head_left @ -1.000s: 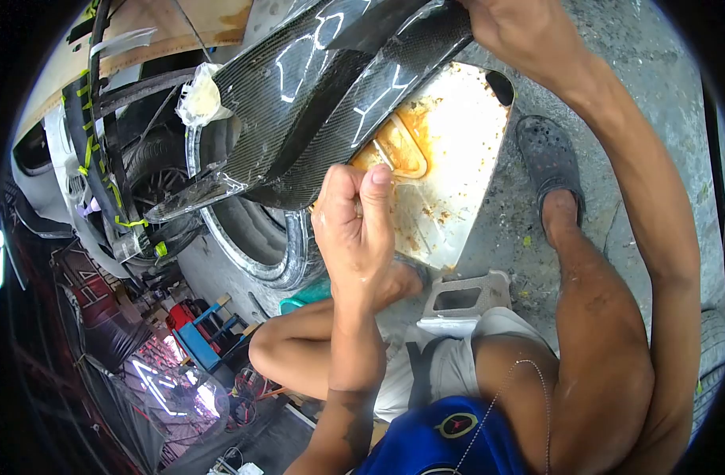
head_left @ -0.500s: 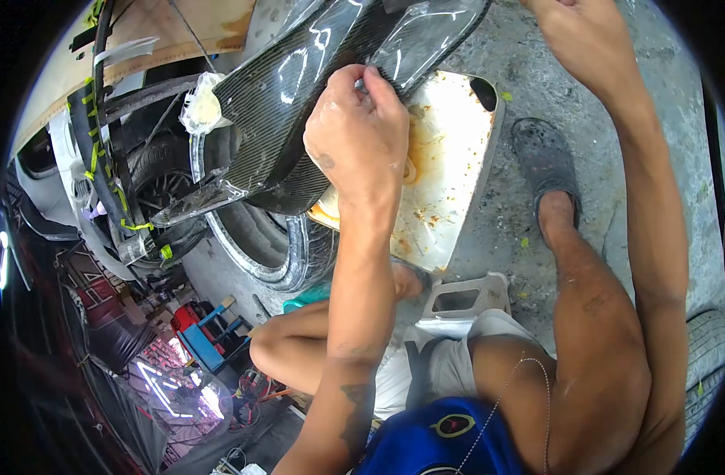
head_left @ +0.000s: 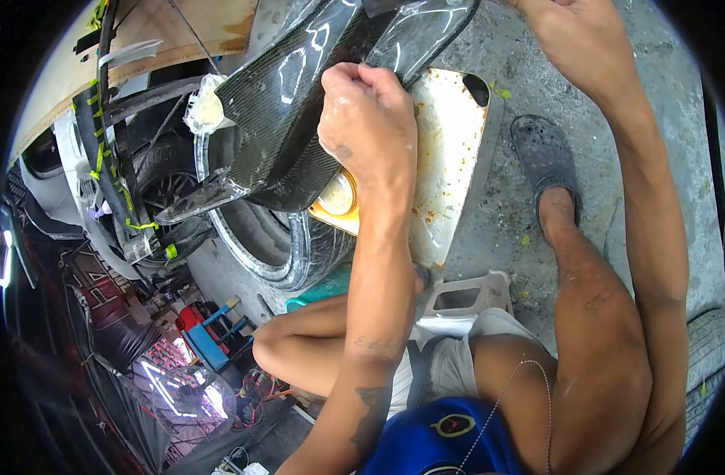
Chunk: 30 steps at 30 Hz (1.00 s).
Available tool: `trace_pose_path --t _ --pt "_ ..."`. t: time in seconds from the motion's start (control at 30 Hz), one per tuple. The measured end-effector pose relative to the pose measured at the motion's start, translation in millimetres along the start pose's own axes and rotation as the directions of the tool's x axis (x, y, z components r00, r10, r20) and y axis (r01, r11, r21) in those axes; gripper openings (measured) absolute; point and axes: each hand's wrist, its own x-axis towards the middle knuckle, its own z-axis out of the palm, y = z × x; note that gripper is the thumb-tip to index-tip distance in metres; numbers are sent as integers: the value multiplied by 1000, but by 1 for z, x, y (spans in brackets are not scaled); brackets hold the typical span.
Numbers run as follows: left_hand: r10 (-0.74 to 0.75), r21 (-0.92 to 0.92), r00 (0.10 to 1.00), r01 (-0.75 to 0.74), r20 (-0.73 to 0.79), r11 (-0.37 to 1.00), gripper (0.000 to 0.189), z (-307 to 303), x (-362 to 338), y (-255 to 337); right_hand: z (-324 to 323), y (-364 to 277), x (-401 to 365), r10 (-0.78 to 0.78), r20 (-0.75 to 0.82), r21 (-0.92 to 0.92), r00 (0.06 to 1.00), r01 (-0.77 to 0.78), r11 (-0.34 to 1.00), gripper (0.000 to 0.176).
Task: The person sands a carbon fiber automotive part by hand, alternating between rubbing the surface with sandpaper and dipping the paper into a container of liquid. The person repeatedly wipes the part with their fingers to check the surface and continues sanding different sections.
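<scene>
A glossy black carbon-fibre panel with curved, folded sides slants across the upper middle. My left hand is over the panel's lower edge, thumb and fingers pinched together; whatever lies between the fingertips is too small to make out. At the top right, beyond the panel's far end, my right hand has its fingers curled closed, partly cut off by the frame's edge. Its contents are hidden. Under the panel lies a white, rust-stained metal tray. A round yellowish container on it is partly covered by my left wrist.
A tyre on a rim lies below the panel. A plastic-wrapped lump touches the panel's left side. Near my legs is a grey block-like stool. More tyres stand at the right edge. Tools and cables clutter the lower left.
My left hand has shifted slightly right, staying pinched, and the round container on the tray has come into view. My right hand has moved slightly left, its fingers still curled.
</scene>
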Motion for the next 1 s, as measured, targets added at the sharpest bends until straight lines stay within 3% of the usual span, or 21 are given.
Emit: trace_pose_path --t 0.1,0.23,0.3,0.4,0.43,0.5,0.6,0.63,0.7,0.73,0.83,0.87,0.93,1.0 --pt "-14 -14 1000 14 9 1000 15 -2 0 2 -8 -13 3 87 76 101 993 -95 990 21" --pt "-77 -288 983 123 168 950 16 -16 1 10 -8 -9 2 99 44 32 994 -101 994 21" --pt "-77 -387 972 160 220 908 15 -30 -5 12 -9 3 2 24 -17 -14 1000 -25 1000 21" --pt "105 -587 920 150 378 796 7 -50 -30 1 -7 4 4 68 -88 93 994 -59 994 22" --pt "163 -583 904 110 394 805 8 -59 -38 -2 -9 5 4 67 -85 94 994 -59 994 22" --pt "347 -544 903 -163 255 823 2 -68 -48 -13 -15 7 5 81 -63 -8 995 -82 997 29" --pt "418 -398 853 -282 313 873 12 -91 -58 -31 -13 5 3 82 -50 6 995 -82 997 30" --pt "412 -393 856 -278 313 876 12 -98 -64 -33 -12 5 3 86 -43 18 995 -85 996 31" --pt "179 -404 883 12 433 915 23 -114 -75 -34 -7 3 2 92 -27 40 995 -91 995 32" --pt "91 -384 898 90 431 919 23 -119 -78 -31 -5 3 1 92 -17 52 996 -91 995 32" --pt "21 -298 874 143 486 944 21 -134 -86 -38 4 3 1 99 17 105 995 -100 989 33" --pt "18 -296 875 144 484 944 21 -133 -85 -39 8 2 0 99 26 123 995 -102 987 34" --pt "217 -390 909 -67 355 918 18 -123 -80 -41 15 3 0 105 50 170 993 -112 979 35" --pt "280 -395 895 -132 347 909 18 -114 -77 -43 22 5 0 108 74 218 991 -122 968 36"
